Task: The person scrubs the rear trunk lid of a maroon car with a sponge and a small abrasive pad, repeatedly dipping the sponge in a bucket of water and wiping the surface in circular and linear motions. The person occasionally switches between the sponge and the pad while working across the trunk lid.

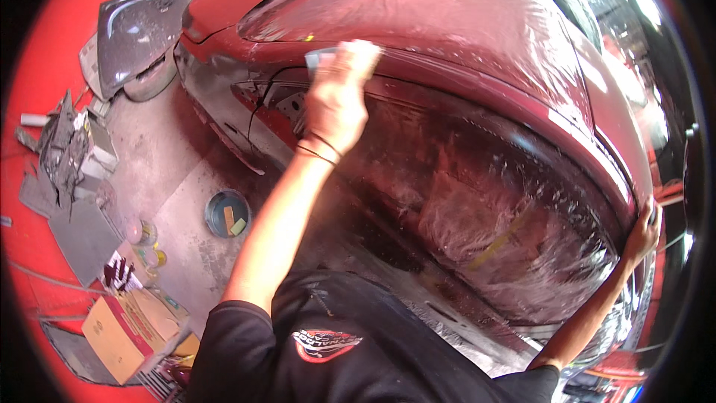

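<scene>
Under my left hand (339, 101) is the dark red car body (462, 67), just above the film-covered door opening. The fingers are closed round a flat grey-blue piece (319, 60), blurred by motion; its exact kind is unclear. Far to the right, my right hand (641, 235) has its fingers bent over the edge of the car body, partly hidden. Clear, dusty plastic film (418, 7) covers the glass beyond my left hand. More plastic sheeting (485, 216) hangs across the door opening in front of me.
On the floor at left stands a dark round tub (216, 227) with small blocks inside. Nearby are jars (142, 233), a cardboard box (112, 343) and a heap of grey scraps (63, 149). A dark car panel (138, 33) leans above a wheel (153, 82).
</scene>
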`<state>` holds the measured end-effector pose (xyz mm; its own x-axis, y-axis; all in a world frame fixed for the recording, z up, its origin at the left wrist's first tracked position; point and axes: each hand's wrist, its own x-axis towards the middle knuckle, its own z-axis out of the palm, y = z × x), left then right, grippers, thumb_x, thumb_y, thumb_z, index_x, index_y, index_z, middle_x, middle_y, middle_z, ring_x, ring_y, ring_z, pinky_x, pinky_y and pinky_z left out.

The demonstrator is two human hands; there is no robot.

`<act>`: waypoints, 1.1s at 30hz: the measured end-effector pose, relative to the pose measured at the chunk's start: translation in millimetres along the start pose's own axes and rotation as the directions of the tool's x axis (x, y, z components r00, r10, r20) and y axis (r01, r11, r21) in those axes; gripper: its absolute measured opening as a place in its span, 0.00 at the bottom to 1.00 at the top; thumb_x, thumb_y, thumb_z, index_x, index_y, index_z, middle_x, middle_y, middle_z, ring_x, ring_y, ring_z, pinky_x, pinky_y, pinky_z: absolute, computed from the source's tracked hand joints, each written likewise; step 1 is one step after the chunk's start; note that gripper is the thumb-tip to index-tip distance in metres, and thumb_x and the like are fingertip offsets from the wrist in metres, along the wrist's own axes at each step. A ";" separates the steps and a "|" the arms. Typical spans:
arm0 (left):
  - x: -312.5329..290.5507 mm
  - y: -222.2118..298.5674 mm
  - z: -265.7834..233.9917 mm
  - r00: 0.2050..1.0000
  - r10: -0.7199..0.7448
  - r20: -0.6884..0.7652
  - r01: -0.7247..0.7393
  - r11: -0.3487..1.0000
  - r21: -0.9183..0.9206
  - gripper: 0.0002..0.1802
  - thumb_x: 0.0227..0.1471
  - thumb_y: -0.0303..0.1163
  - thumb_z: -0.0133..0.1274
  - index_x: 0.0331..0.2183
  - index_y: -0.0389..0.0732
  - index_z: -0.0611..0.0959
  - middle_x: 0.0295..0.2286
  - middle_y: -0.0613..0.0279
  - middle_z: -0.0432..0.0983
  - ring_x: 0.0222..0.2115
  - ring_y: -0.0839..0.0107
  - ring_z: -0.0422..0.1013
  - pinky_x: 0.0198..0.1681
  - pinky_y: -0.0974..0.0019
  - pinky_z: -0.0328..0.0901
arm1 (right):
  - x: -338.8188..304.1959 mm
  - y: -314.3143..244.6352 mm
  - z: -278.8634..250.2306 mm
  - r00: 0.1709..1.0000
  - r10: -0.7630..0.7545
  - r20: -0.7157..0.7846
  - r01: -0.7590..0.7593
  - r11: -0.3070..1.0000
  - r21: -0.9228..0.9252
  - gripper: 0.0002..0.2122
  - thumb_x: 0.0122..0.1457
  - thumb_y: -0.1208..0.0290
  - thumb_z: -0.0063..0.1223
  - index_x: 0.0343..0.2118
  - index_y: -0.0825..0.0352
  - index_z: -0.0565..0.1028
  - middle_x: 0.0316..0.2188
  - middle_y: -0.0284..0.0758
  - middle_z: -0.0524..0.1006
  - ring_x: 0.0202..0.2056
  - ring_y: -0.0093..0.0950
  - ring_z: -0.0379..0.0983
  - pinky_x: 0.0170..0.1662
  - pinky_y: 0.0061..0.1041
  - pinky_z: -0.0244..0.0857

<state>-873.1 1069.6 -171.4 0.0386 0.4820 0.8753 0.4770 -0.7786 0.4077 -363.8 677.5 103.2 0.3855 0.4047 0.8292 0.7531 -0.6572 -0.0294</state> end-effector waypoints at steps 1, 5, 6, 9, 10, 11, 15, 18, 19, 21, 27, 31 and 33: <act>-8.2 -31.9 -0.6 0.992 -0.116 -0.039 0.116 0.993 -0.011 0.25 0.61 0.19 0.47 0.57 0.43 0.84 0.55 0.53 0.82 0.54 0.51 0.78 0.61 0.52 0.70 | 4.9 7.6 3.5 1.000 0.017 0.018 -0.017 1.000 0.025 0.28 0.72 0.41 0.48 0.58 0.61 0.82 0.53 0.43 0.84 0.55 0.41 0.81 0.58 0.37 0.70; 9.5 -5.7 -9.0 0.955 -0.292 0.051 0.282 0.949 0.138 0.24 0.62 0.20 0.46 0.58 0.41 0.81 0.56 0.49 0.79 0.55 0.48 0.76 0.61 0.51 0.70 | 5.3 -8.5 12.4 0.999 -0.029 -0.032 0.030 0.999 0.035 0.26 0.72 0.42 0.49 0.55 0.61 0.83 0.49 0.40 0.86 0.52 0.39 0.82 0.58 0.36 0.70; 20.3 43.3 -11.0 0.943 -0.300 0.141 0.297 0.954 0.043 0.25 0.62 0.20 0.46 0.59 0.43 0.81 0.55 0.50 0.80 0.55 0.47 0.76 0.60 0.52 0.72 | 1.6 -18.8 11.0 0.999 -0.019 -0.031 0.020 0.998 0.053 0.25 0.73 0.43 0.49 0.54 0.60 0.83 0.48 0.38 0.86 0.51 0.38 0.83 0.57 0.35 0.71; 9.3 144.9 24.6 0.997 0.017 0.080 -0.006 0.990 -0.142 0.28 0.62 0.21 0.46 0.62 0.44 0.80 0.62 0.50 0.75 0.64 0.49 0.70 0.68 0.49 0.64 | -18.3 -30.4 2.1 0.978 -0.077 -0.194 0.141 0.929 0.342 0.16 0.72 0.56 0.57 0.49 0.64 0.85 0.41 0.33 0.86 0.42 0.25 0.82 0.49 0.26 0.72; 9.1 158.3 28.8 0.993 0.092 0.073 -0.078 0.981 -0.180 0.29 0.63 0.21 0.46 0.64 0.44 0.79 0.64 0.50 0.73 0.67 0.50 0.67 0.71 0.47 0.60 | -34.2 -67.5 -3.4 0.974 -0.015 -0.224 0.137 0.830 0.541 0.15 0.72 0.59 0.57 0.47 0.66 0.85 0.38 0.31 0.85 0.38 0.22 0.80 0.46 0.24 0.71; 8.5 158.1 22.8 0.984 0.100 0.146 -0.054 0.954 -0.294 0.30 0.63 0.21 0.45 0.65 0.44 0.78 0.65 0.51 0.72 0.68 0.51 0.65 0.73 0.45 0.56 | -56.9 -112.0 -13.9 0.989 0.011 -0.148 0.104 0.665 0.739 0.13 0.72 0.61 0.58 0.43 0.69 0.83 0.33 0.29 0.81 0.34 0.18 0.74 0.41 0.21 0.67; -44.1 114.5 -51.6 0.942 0.027 0.334 0.086 0.944 -0.318 0.32 0.61 0.18 0.44 0.65 0.43 0.77 0.65 0.54 0.72 0.69 0.55 0.65 0.75 0.47 0.53 | -164.3 -275.7 -46.2 0.735 -0.669 -0.112 -0.337 -0.503 0.796 0.15 0.59 0.57 0.72 0.31 0.67 0.84 0.28 0.34 0.79 0.29 0.26 0.74 0.32 0.30 0.65; -150.3 59.1 -152.7 0.828 -0.174 0.533 0.223 0.974 -0.028 0.31 0.64 0.17 0.43 0.67 0.41 0.74 0.64 0.54 0.73 0.68 0.56 0.66 0.75 0.48 0.55 | -216.6 -333.3 -90.5 0.199 -0.804 -0.560 -0.750 -0.493 0.441 0.09 0.62 0.65 0.72 0.36 0.67 0.89 0.40 0.38 0.83 0.33 0.33 0.79 0.36 0.36 0.68; -187.1 58.5 -191.8 0.692 -0.403 0.599 0.366 0.911 0.189 0.32 0.64 0.17 0.44 0.67 0.43 0.74 0.62 0.51 0.75 0.66 0.55 0.68 0.73 0.51 0.58 | -233.7 -342.9 -106.2 0.196 -0.725 -0.661 -0.814 -0.496 0.302 0.15 0.65 0.59 0.68 0.40 0.70 0.86 0.40 0.43 0.81 0.35 0.39 0.79 0.38 0.38 0.70; -298.2 30.8 -296.3 0.563 -0.634 0.530 0.608 0.752 0.254 0.33 0.60 0.15 0.44 0.64 0.44 0.77 0.58 0.46 0.78 0.62 0.49 0.72 0.66 0.53 0.67 | -261.9 -356.5 -100.3 0.103 -0.615 -0.782 -0.935 -0.327 0.135 0.21 0.69 0.52 0.63 0.48 0.68 0.84 0.45 0.48 0.80 0.41 0.45 0.79 0.45 0.42 0.73; -579.0 119.7 -602.9 -0.040 -0.989 0.145 0.433 0.114 0.894 0.30 0.54 0.24 0.55 0.59 0.51 0.80 0.45 0.40 0.83 0.49 0.38 0.78 0.52 0.43 0.73 | -280.7 -377.5 -112.8 0.369 -0.627 -0.686 -0.750 -0.637 0.179 0.12 0.70 0.60 0.62 0.37 0.65 0.83 0.42 0.38 0.82 0.40 0.36 0.79 0.46 0.43 0.68; -648.3 187.1 -682.1 -0.281 -0.960 -0.009 0.238 -0.079 0.968 0.25 0.57 0.38 0.60 0.57 0.53 0.82 0.49 0.46 0.83 0.49 0.45 0.81 0.53 0.46 0.74 | -269.4 -430.1 -132.9 0.689 -0.642 -0.338 -0.589 -0.767 0.256 0.12 0.70 0.58 0.61 0.31 0.58 0.82 0.37 0.28 0.79 0.36 0.30 0.78 0.42 0.37 0.67; -646.5 243.4 -675.3 -0.388 -0.915 -0.115 0.310 -0.247 0.918 0.24 0.61 0.47 0.61 0.56 0.52 0.82 0.52 0.47 0.82 0.48 0.47 0.81 0.53 0.48 0.74 | -266.2 -474.8 -164.6 0.780 -0.591 -0.209 -0.548 -0.804 0.229 0.11 0.70 0.58 0.61 0.32 0.58 0.82 0.33 0.25 0.76 0.32 0.28 0.77 0.41 0.34 0.67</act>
